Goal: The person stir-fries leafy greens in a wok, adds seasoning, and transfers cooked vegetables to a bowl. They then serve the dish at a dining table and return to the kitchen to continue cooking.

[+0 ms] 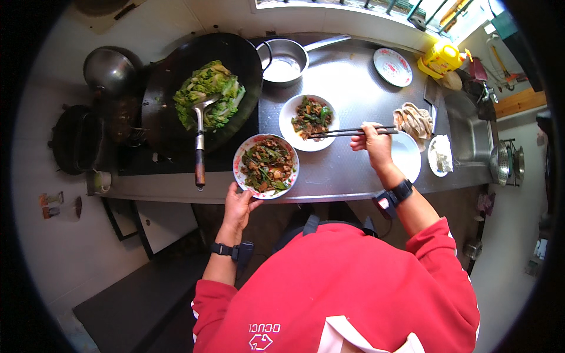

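Note:
My left hand [238,206] grips the near rim of a red-patterned white dish [237,164], which holds a stir-fry of chopped meat and green peppers or leaves [267,165]. In my right hand [375,143] is a pair of dark chopsticks [346,133]. Their tips touch similar food [311,115] in a plain white plate [285,119] just beyond the dish. Partly behind my right wrist lies another white plate [408,154]. To the left stands a black wok [240,50] with cooked leafy greens [209,84] and a wood-handled metal spatula [200,141] resting in it.
Behind the plates stands a steel saucepan [282,61]. Farther right are a patterned plate [393,66], a yellow bottle [441,59], a crumpled cloth [413,121], a cleaver [431,95] and a small dish with something white [440,156]. A steel sink [470,137] borders the counter's right side.

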Available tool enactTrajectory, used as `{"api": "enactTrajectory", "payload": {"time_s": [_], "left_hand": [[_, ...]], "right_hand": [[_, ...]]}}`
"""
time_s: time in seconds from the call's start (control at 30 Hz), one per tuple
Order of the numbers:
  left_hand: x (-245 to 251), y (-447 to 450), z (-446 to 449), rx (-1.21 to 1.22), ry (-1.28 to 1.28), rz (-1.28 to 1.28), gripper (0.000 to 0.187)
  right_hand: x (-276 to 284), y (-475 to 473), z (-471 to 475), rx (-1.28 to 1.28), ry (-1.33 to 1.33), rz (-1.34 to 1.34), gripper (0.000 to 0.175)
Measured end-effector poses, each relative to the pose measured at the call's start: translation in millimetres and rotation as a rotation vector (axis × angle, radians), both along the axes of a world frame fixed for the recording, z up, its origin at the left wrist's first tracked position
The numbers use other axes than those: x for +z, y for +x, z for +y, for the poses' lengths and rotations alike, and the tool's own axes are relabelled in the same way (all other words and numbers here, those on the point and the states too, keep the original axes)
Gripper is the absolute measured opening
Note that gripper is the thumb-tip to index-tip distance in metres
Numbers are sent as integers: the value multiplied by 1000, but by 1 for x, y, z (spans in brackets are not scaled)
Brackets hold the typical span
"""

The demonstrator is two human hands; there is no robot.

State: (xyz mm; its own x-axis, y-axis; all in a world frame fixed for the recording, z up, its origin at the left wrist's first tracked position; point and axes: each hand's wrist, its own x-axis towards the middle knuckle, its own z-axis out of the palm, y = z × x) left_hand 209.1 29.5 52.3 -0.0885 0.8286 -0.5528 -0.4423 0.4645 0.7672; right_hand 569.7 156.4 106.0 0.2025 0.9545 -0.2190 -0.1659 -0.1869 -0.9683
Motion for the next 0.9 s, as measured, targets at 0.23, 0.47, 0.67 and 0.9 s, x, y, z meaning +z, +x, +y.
{"api": "enactTrajectory", "payload": {"time_s": [0.23,0.47,0.67,0.9], "left_hand": [[6,0,1,-103,34,8,36],[31,26,12,-291,-8,34,44],[64,84,33,-507,65,26,41],[99,201,-4,-783,76,28,37]], "right_hand": [[121,4,-36,35,111,228,18],[263,48,-136,166,452,279,25],[290,96,-209,492,590,564,34],[246,170,-357,-26,536,731,31]]}}
